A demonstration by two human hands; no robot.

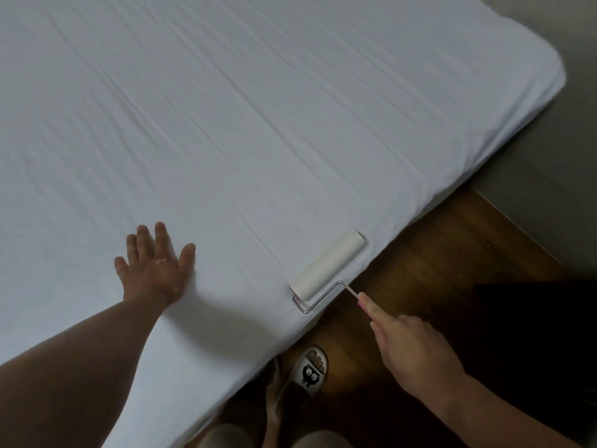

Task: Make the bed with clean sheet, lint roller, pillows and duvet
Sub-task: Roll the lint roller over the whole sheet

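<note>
Spanning most of the view, a white sheet (258, 124) is shown pulled flat, with fine creases. A wooden floor (436, 253) is seen beyond the sheet's near edge. The left hand (155, 266) is laid palm-down on the sheet, fingers spread wide. The right hand (410, 347) is held just off that edge, curled round the handle of the lint roller (328, 265), whose white drum is rested on the sheet just inside the edge. A slipper (311, 371) is seen below the edge.
</note>
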